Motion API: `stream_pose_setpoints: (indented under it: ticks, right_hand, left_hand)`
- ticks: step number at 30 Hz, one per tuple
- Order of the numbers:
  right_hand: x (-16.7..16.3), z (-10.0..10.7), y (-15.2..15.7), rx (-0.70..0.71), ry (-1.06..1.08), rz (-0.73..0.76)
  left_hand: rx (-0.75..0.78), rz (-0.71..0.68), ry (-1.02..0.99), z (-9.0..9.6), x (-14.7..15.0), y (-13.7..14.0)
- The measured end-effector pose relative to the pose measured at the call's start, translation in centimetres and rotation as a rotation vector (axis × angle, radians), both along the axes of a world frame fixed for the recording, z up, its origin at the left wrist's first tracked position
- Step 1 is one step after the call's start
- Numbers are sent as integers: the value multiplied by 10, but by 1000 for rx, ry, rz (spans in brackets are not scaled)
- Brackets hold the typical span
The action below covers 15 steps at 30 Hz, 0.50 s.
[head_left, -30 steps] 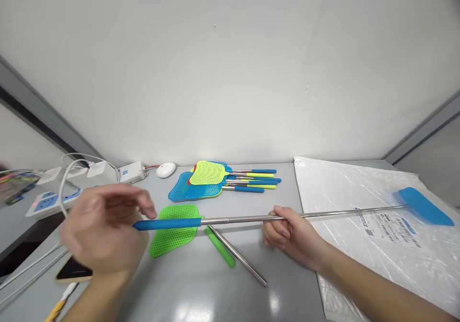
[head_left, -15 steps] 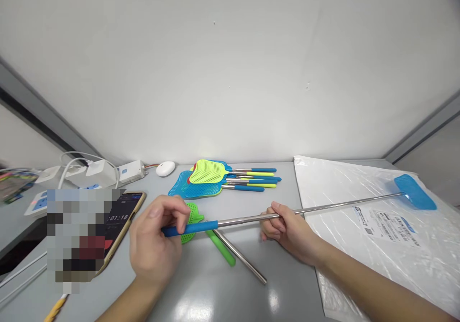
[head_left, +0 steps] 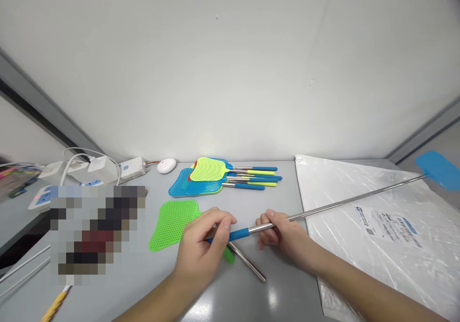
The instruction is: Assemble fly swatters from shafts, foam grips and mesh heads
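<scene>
The left hand (head_left: 201, 247) has its fingers (head_left: 212, 216) curled about the blue grip (head_left: 240, 234) of a long fly swatter (head_left: 334, 206), with the thumb lying across the grip and part of the grip showing to the right of it. The right hand (head_left: 287, 238) pinches the swatter's steel shaft just beyond that grip, thumb and forefinger closed on the metal and the other fingers folded in beneath. From there the shaft rises at a slant to the right, passing in front of a white plastic bag (head_left: 334, 245) with a printed label (head_left: 390, 227), and ends in a blue head (head_left: 440, 169) near the right edge of the view.

On the grey surface (head_left: 283, 283), a green mesh head (head_left: 174, 224) lies just left of the left hand. A steel tube (head_left: 248, 263) and a green handle (head_left: 229, 255) emerge from under that hand; whether they join the mesh head is hidden. Farther back, a pile of swatters (head_left: 208, 169) in blue and yellow lies with the handles pointing right. A white oval case (head_left: 166, 166) sits to the left of the pile, beside a small white box (head_left: 132, 168). Nearer the left edge, a blurred-out patch covers something dark
</scene>
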State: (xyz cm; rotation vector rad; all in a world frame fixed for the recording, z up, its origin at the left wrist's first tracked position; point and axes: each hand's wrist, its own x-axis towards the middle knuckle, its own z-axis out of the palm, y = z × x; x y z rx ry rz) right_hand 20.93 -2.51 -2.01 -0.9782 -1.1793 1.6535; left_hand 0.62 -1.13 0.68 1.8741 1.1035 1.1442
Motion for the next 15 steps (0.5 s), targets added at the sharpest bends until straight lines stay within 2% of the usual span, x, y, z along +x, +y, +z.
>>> stream_pose_setpoints:
  ticks: [3,6,11,15]
  right_hand:
    - [10,4,2,-50,-151,-155]
    - [25,14,7,-19,-191,-282]
    - [51,28,21,-19,-27,-483]
    - [58,26,27,3,-33,-511]
  left_hand:
    - [-59,-39,111,-2,-2,10]
    - [-24,5,204,-4,-11,20]
    - [63,219,225,4,-33,42]
    - [102,399,201,13,-46,55]
